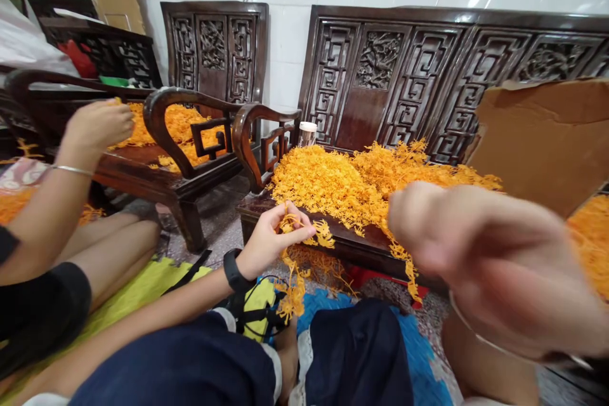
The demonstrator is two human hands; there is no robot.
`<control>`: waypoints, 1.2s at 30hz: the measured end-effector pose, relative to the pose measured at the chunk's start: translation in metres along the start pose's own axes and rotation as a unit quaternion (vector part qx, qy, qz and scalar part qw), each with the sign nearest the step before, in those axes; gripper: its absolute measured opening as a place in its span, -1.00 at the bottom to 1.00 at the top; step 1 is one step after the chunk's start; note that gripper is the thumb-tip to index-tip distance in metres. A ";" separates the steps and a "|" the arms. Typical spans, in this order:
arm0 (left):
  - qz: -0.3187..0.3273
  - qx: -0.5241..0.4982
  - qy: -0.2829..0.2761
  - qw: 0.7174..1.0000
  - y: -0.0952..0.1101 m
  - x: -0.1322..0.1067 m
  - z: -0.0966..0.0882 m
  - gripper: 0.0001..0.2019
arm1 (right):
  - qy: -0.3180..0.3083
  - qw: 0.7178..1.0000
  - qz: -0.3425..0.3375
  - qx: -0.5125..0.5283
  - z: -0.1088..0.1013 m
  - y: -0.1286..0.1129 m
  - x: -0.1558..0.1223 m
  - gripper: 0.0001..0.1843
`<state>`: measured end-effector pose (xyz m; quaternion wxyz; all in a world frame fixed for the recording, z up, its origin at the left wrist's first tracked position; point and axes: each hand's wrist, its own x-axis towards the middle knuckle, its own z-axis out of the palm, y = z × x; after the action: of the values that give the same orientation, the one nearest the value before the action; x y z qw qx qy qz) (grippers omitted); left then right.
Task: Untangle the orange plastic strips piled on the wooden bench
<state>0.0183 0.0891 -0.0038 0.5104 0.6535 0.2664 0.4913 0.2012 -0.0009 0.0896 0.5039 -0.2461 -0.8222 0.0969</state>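
Left hand [278, 231]: pinched orange floral strand [292, 295], which hung before carved wooden settee [356, 117] | Right hand [495, 260]: was curled, blurred; grip could not be determined | Orange floral heap [323, 181]: lay on settee

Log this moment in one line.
left hand: holding orange sprigs | right hand: near camera, blurred, grip unclear | pile: on bench

The left grip [276, 233] holds orange strands [292, 295] before a dark bench [354, 124] heaped with orange pieces [318, 181].
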 end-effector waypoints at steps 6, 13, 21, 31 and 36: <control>-0.007 -0.006 0.012 1.000 0.002 0.001 0.001 -0.74 | -0.071 0.986 0.148 -0.033 0.021 0.052 -0.005 -0.87; -0.008 -0.002 -0.002 1.000 0.002 -0.001 0.001 -0.74 | -0.109 0.980 0.167 -0.028 0.040 0.082 -0.020 -0.73; -0.035 0.075 -0.038 0.996 0.003 0.000 0.002 -0.77 | -0.036 0.994 0.037 -0.100 0.057 0.094 -0.043 -0.71; -0.107 0.110 -0.161 0.975 -0.002 0.002 -0.001 -0.77 | 0.012 0.931 -0.159 -0.329 0.063 0.120 -0.062 -0.78; -0.094 0.091 -0.161 0.978 0.006 0.002 0.001 -0.77 | 0.045 0.906 -0.210 -0.364 0.055 0.125 -0.058 -0.75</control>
<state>0.0189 0.0884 0.0026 0.5290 0.7397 0.2846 0.3034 0.2128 0.0822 -0.0328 0.4246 -0.2377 -0.8095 -0.3285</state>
